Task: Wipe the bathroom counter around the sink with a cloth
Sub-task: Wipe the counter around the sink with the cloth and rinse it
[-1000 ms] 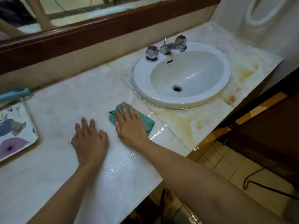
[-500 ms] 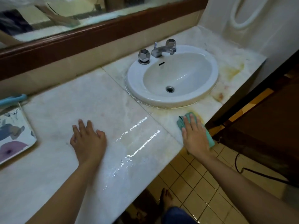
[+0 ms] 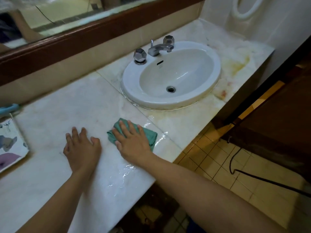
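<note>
Right hand lies flat, fingers straight, pressing the green cloth onto the wet counter, in front of the sink and to its left. Left hand rests palm down, fingers relaxed, just beside the cloth, holding nothing.

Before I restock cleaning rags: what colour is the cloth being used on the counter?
Teal green, plain. The cloth shows best in the head view.
</note>
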Motion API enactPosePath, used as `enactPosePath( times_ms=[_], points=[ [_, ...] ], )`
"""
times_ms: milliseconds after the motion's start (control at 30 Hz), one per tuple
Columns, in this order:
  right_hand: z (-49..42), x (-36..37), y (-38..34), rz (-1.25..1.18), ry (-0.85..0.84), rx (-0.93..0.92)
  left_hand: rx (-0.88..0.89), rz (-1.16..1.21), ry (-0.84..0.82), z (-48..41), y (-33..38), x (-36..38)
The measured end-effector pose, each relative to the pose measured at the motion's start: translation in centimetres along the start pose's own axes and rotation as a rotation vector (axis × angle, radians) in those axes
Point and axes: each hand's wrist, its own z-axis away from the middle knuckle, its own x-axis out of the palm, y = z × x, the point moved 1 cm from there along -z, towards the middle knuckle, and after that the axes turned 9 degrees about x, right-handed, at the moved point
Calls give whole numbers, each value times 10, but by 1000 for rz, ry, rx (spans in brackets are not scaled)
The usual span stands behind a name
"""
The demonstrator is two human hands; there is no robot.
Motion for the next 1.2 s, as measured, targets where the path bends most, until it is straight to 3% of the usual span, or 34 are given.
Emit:
enactPosePath(
  times_ms=[100,433,600,867,1000,1200],
  points=[
    [-8,-6,23,-15,1,-51,-9,14,5,1,0,-1],
    [36,-32,173,-24,93,266,-22,-6,12,3,0,4],
    [38,-28,167,-42,97,438,-29,-4,29,3,2,5],
    [-30,-18,38,-43,-36,70,-20,12,41,3,1,2],
    [-48,-26,66,37,-42,26,-25,18,44,1,-2,1],
    [13,-29,147,44,48,83,-18,42,41,3,-1,-1]
  ],
)
